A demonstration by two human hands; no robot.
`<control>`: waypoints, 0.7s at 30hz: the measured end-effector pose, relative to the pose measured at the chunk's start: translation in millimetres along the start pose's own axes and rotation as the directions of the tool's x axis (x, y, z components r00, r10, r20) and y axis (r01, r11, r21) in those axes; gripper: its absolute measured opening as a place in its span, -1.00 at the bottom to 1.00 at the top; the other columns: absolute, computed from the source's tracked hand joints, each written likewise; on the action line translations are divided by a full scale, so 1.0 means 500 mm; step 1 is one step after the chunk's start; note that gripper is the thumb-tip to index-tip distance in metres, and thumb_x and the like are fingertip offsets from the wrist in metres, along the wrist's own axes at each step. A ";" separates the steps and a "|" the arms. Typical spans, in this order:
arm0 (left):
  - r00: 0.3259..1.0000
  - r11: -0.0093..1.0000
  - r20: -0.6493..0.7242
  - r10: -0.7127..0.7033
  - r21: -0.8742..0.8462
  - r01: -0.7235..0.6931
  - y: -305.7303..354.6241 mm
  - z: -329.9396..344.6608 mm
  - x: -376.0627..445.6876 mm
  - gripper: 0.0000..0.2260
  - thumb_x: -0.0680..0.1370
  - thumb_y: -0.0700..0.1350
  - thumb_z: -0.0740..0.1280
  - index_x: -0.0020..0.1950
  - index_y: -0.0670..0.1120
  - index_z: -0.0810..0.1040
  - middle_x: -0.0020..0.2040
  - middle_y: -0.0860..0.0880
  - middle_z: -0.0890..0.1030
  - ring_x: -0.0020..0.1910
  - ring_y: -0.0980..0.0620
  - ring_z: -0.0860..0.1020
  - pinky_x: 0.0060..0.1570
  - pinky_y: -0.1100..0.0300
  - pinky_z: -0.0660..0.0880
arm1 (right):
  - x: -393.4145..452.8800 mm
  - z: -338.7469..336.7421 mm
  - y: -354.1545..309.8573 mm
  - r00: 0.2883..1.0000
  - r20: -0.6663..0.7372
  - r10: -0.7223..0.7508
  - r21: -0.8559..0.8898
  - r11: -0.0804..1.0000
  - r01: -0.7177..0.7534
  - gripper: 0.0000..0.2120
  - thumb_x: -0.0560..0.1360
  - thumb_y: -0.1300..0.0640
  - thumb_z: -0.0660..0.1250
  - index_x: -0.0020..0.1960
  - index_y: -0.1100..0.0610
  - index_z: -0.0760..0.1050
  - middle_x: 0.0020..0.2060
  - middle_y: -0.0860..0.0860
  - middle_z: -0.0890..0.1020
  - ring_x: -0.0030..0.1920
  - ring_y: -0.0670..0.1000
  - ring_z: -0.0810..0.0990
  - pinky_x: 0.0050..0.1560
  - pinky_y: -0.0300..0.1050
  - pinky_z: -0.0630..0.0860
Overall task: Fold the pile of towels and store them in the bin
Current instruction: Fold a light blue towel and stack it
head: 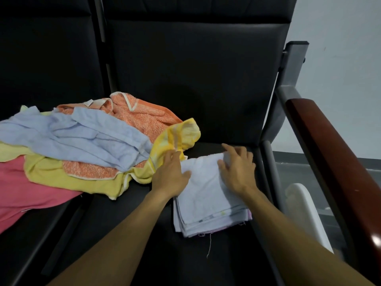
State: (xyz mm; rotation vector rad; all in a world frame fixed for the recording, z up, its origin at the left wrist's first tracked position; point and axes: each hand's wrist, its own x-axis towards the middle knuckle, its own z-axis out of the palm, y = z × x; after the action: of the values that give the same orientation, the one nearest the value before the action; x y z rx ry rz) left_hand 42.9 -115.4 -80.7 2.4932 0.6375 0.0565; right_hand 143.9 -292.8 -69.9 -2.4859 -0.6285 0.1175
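the folded pale towel (208,193) at lower centre is pressed flat by the left hand (171,174) and right hand (237,170), each grip spread apart, so creases are set.

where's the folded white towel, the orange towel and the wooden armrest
folded white towel (206,190): head view, middle of its top layer between the two hands
orange towel (142,116): head view, upper part showing at the back of the pile
wooden armrest (334,153): head view, top face of the reddish bar at right
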 end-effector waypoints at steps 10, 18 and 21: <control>0.979 0.977 -0.040 0.198 -0.074 -0.200 0.042 0.021 0.027 -0.63 0.57 0.00 0.41 0.34 -0.05 0.47 0.29 -0.06 0.45 0.26 -0.08 0.45 0.08 0.12 0.40 | 0.002 -0.023 0.026 0.994 0.010 0.111 0.168 0.979 -0.111 -0.66 0.57 0.30 0.32 0.32 0.11 0.48 0.17 0.08 0.36 0.23 0.16 0.44 0.18 -0.16 0.38; 0.970 0.928 -0.146 0.196 -0.290 -0.232 0.070 0.046 0.046 -0.58 0.65 0.03 0.28 0.51 0.01 0.34 0.43 -0.03 0.40 0.41 -0.03 0.39 0.37 0.00 0.38 | -0.025 0.002 0.006 0.994 0.086 -0.065 -0.393 0.915 0.094 -0.40 0.67 -0.20 -0.05 0.63 0.01 -0.03 0.62 0.14 -0.12 0.60 0.17 -0.26 0.53 0.28 -0.22; 0.948 0.932 -0.253 0.192 -0.255 -0.257 0.038 0.037 0.035 -0.56 0.68 0.00 0.20 0.56 0.09 0.23 0.48 0.00 0.36 0.45 -0.03 0.34 0.39 -0.11 0.38 | -0.021 0.022 0.005 0.981 0.195 0.015 -0.493 0.866 0.085 -0.37 0.66 -0.23 -0.20 0.63 0.03 -0.24 0.61 0.15 -0.24 0.58 0.17 -0.36 0.52 0.34 -0.28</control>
State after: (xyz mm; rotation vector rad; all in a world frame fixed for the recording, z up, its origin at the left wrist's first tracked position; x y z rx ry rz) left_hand 70.0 -130.9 -87.8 2.2815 0.3927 0.4899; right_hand 133.0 -293.7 -81.1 -2.9876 -0.8774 0.2056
